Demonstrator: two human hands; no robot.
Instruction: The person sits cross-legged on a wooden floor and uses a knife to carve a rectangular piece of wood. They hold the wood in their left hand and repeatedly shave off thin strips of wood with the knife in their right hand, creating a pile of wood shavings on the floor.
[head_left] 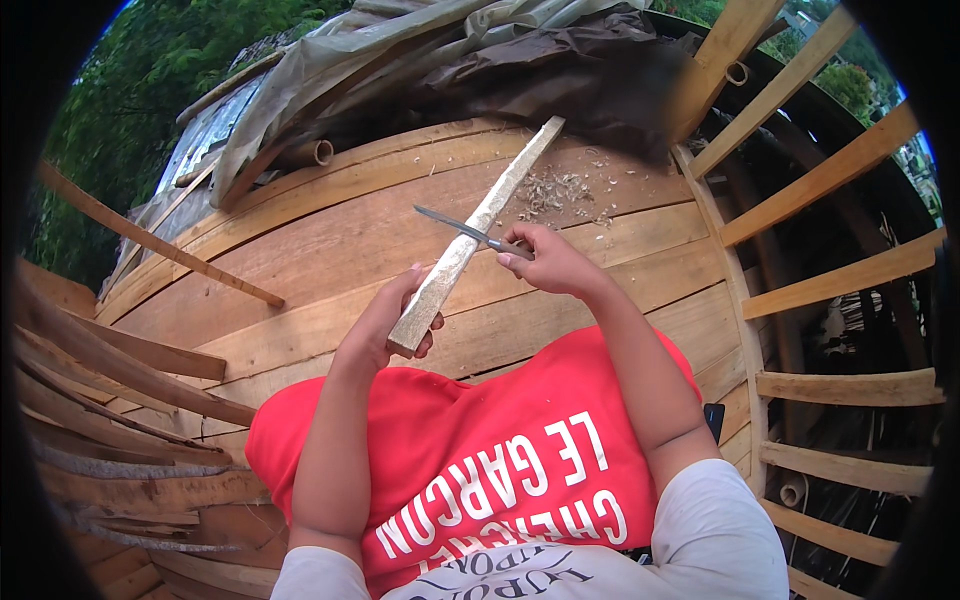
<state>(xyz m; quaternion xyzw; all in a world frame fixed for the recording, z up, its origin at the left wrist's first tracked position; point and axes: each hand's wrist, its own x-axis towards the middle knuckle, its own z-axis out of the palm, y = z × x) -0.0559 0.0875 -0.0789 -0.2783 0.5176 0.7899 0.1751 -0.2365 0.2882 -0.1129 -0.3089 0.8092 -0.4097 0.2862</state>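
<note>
My left hand (pixel 388 318) is closed around the near end of a long squared wooden stick (pixel 465 250), its thumb along one side and fingertips showing at the other. The stick slants away from me to the upper right, its far end by the dark sheeting. In my right hand (pixel 548 259) is a knife (pixel 462 227), gripped by its handle. Its narrow grey blade points left and lies across the stick about midway along. Pale, freshly bared wood shows on the stick's upper face.
Curled wood shavings (pixel 560 190) lie scattered on the plank floor (pixel 330 240). A slatted wooden railing (pixel 840 290) runs along the right. Loose wooden strips (pixel 130 360) lie at the left. Dark plastic sheeting (pixel 540 70) covers the far edge. A red cloth (pixel 480 420) covers my lap.
</note>
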